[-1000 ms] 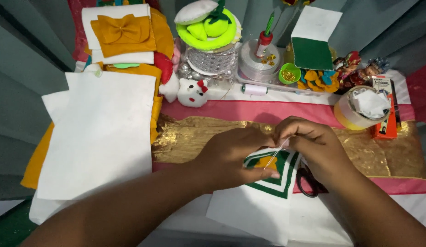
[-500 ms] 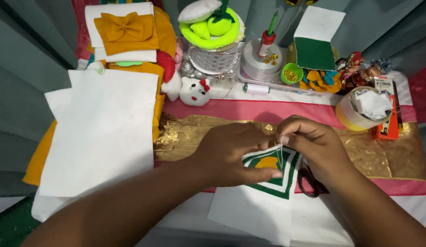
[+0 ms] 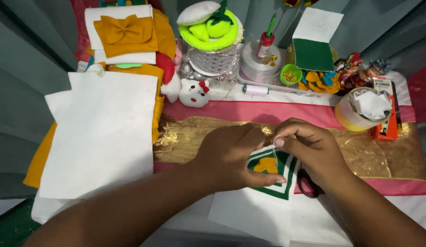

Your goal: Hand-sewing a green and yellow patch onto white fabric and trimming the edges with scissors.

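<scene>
Felt patch [image 3: 272, 171], green and white with an orange centre, on white sheet [image 3: 249, 215] over gold cloth [image 3: 185, 137]. Left hand [image 3: 229, 158] clamps it, thumb beneath; right hand [image 3: 309, 148] pinches white thread [image 3: 273, 145]. Thread best kept taut, patch flat.

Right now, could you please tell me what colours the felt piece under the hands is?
The felt piece is white with green bands and an orange shape; clearest in the head view.

Left hand [image 3: 231, 158] pins a green-and-white felt piece [image 3: 272, 176] with an orange patch [image 3: 266, 165] on the bench [image 3: 405, 155]; right hand [image 3: 313, 148] pinches white thread [image 3: 273, 145] above it. Black scissors [image 3: 307, 185] lie under the right hand; white felt sheets [image 3: 103, 137] sit left.
</scene>
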